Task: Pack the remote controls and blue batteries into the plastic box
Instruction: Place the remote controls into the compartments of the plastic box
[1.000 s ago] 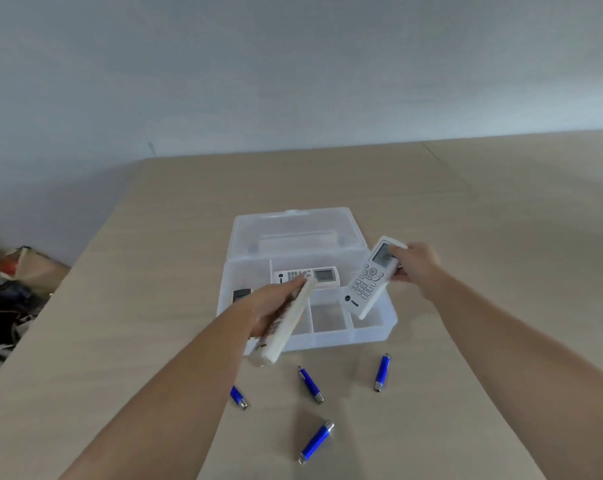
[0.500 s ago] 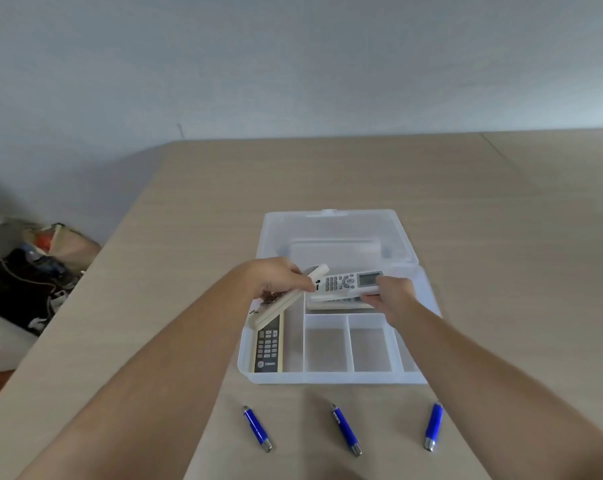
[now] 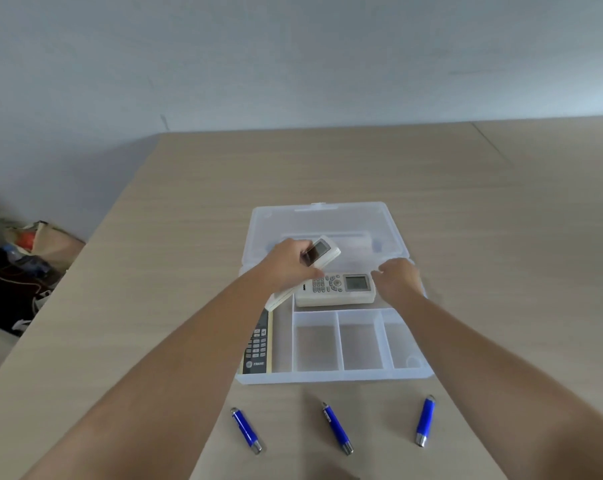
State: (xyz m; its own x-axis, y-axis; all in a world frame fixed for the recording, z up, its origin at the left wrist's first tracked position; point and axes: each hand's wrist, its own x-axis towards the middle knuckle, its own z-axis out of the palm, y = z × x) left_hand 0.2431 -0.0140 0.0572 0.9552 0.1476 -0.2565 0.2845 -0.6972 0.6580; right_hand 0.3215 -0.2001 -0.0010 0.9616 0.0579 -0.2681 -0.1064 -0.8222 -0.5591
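A clear plastic box lies open on the table, its lid folded back. My left hand grips a white remote, tilted over the box's back left part. A second white remote lies flat across the long rear compartment. My right hand hovers just off its right end, fingers apart, holding nothing. A cream and black remote fills the left compartment. Three blue batteries lie on the table in front of the box.
The box's three small front compartments hold nothing. A pile of bags and clutter sits on the floor beyond the table's left edge. A pale wall stands behind the table.
My right hand has set its white remote down flat in the rear compartment and let go. My left hand has turned its remote, screen end now raised toward the lid.
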